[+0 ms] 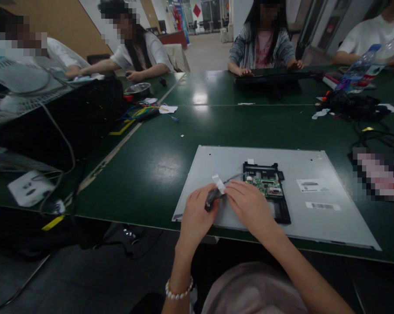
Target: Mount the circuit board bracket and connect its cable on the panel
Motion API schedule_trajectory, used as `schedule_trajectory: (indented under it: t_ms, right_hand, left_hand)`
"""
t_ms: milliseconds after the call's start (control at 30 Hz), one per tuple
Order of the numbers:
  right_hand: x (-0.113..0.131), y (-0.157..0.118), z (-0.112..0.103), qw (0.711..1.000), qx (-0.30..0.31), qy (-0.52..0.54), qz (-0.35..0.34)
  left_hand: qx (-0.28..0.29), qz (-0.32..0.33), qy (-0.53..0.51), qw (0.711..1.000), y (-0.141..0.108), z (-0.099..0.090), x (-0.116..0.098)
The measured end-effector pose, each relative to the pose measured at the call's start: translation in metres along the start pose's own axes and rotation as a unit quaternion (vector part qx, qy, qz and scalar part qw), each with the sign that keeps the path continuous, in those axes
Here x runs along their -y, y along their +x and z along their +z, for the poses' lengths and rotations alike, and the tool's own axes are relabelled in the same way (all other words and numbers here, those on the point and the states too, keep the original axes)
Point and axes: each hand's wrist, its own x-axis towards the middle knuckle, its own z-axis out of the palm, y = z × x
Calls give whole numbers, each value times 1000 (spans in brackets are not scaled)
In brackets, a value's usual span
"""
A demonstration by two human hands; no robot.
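Observation:
My left hand (197, 216) is closed around a dark bundled cable (210, 198), whose exact form is partly hidden by the fingers. A white strip of tape (218, 183) stands up from the cable, and the fingertips of my right hand (249, 204) pinch its lower end. From between the hands, a thin grey wire (236, 176) leads toward a green circuit board (265, 186). That board sits in a black plastic frame (283, 211) on the back of a flat silver panel (301, 165). Both hands are over the panel's near left part.
Beneath the panel is a green table (164, 165). Two white labels (310, 185) are stuck on the panel's right side. A white box-shaped device (29, 188) with cords lies left; tangled black cables (354, 104) and bottles (360, 69) stand right. Several people sit across the table.

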Motion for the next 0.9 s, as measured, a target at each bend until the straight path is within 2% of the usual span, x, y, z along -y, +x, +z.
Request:
schedule_trajectory:
  t_ms: [167,333,567,733,900]
  right_hand:
    - [-6,-8,4,999,-39,12,-7]
    - [-12,-13,10,999,-29,8,-20]
    - [-21,-10,13,1000,-1,26,-16]
    - [-24,-9,10,999,8,27,-16]
    - [-23,-12,7,999,30,3,-37]
  left_hand:
    - [0,10,-11,1000,1,7,8]
    - [-12,26,0,1000,8,12,9]
    - [42,91,30,994,17,15,9]
    - [65,80,50,993,20,21,8]
    - [53,61,31,996,24,26,6]
